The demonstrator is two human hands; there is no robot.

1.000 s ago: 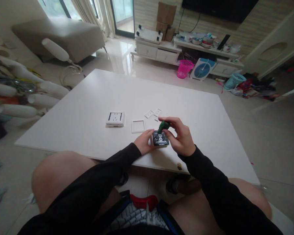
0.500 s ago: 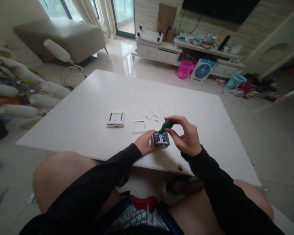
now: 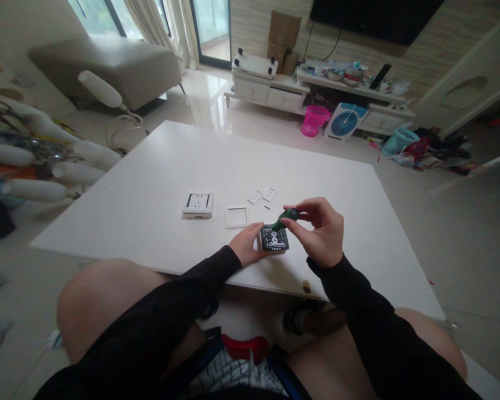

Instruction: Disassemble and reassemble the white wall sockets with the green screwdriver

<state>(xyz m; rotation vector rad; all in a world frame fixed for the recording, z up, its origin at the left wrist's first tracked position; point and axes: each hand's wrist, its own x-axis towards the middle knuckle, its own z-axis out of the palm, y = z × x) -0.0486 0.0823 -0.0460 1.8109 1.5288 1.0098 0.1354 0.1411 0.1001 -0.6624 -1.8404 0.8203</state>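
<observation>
My left hand (image 3: 249, 244) grips the left side of a wall socket (image 3: 275, 239) whose black and grey inner face is uncovered, near the table's front edge. Between the thumb and fingers of my right hand (image 3: 324, 229) is a green-handled screwdriver (image 3: 286, 218), slanting down to the left over the socket. Its tip is too small to make out. Left of my hands lies an empty white cover frame (image 3: 236, 217). Two small white cover plates (image 3: 262, 196) rest behind the socket, with a small dark strip (image 3: 267, 208) close by.
A closed white wall socket (image 3: 198, 204) sits further left on the white table (image 3: 150, 183). A small yellow sticker (image 3: 306, 286) is at the front edge. Beyond the table are a pink basket (image 3: 314, 120), a blue fan (image 3: 344, 120) and a low cabinet (image 3: 270, 91).
The screwdriver handle has tipped further right, and my right hand's fingers have shifted around it. My left hand and the socket stay in place.
</observation>
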